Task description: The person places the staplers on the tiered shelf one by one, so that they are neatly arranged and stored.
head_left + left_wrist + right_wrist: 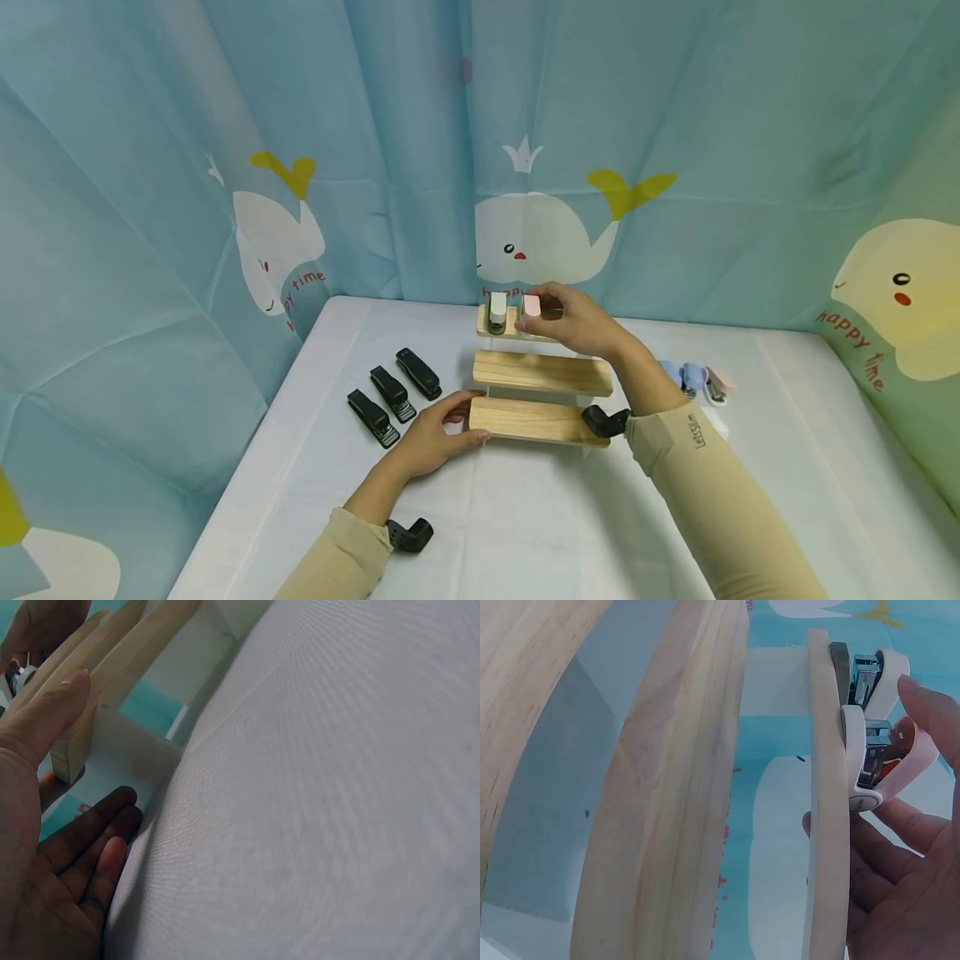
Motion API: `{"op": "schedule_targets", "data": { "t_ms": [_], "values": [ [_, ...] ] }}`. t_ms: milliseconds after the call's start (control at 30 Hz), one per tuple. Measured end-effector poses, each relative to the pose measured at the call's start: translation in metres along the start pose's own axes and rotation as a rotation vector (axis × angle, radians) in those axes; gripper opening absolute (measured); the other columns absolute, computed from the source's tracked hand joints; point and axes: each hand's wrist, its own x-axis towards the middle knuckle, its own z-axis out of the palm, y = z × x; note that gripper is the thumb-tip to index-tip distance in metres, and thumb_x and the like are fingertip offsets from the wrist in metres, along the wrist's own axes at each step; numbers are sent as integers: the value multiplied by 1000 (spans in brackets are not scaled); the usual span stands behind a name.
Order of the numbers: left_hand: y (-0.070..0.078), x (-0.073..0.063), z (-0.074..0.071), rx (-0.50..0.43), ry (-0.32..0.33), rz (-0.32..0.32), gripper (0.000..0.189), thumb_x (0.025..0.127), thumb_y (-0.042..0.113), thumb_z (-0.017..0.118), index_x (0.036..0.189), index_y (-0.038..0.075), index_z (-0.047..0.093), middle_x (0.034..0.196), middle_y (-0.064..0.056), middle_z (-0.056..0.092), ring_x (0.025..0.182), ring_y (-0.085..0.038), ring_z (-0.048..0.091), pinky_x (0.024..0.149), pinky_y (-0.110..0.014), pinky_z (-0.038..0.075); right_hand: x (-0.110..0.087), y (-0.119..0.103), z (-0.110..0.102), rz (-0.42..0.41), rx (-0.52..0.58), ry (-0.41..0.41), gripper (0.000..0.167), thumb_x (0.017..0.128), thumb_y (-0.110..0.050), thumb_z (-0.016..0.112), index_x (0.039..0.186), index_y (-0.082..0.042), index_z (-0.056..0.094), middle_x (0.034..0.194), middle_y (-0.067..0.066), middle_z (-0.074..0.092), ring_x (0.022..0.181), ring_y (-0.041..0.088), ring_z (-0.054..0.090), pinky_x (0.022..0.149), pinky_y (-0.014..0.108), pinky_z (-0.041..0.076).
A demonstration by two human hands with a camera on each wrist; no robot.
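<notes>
A three-tier wooden shelf stand [540, 372] is at the middle of the table. My left hand [429, 440] grips the left end of its lowest board [120, 671], thumb on top and a finger underneath; the other fingers are loosely bent beside the clear side support. My right hand [576, 321] holds a small pink stapler [913, 763] on the top board [828, 847], its thumb at the stapler's upper arm and its fingers below and behind. A white-topped stapler [497, 308] stands upright on the same board, just left of the pink one.
Three black staplers [390, 394] lie in a slanted row left of the stand. To the right, partly behind my right forearm, are blue staplers [692, 377] and another pink stapler [722, 383]. A blue whale-print curtain [420, 167] hangs behind the white table [300, 467].
</notes>
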Motion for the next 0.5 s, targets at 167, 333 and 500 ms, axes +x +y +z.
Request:
{"op": "schedule_targets", "data": {
  "t_ms": [167, 333, 500],
  "values": [
    [2, -1, 0, 2, 0, -7, 67, 89, 47, 80, 149, 31, 54, 140, 4, 63, 130, -20, 59, 114, -44, 48, -2, 0, -1, 5, -18, 5, 67, 94, -42, 77, 145, -8, 51, 125, 10, 63, 115, 27, 60, 101, 43, 50],
    [3, -1, 0, -2, -1, -3, 66, 89, 46, 81, 148, 31, 54, 139, 3, 64, 130, -20, 59, 114, -44, 48, -4, 1, -1, 12, -26, 6, 76, 92, -45, 79, 151, -8, 47, 133, 10, 60, 121, 28, 58, 103, 47, 50],
    [4, -1, -1, 10, 1, -3, 65, 90, 47, 80, 148, 34, 53, 139, 4, 64, 129, -19, 59, 113, -44, 48, -7, 3, -4, 26, -11, 15, 80, 91, -46, 79, 153, -10, 43, 146, 12, 53, 135, 31, 52, 113, 53, 46]
  ]
}}
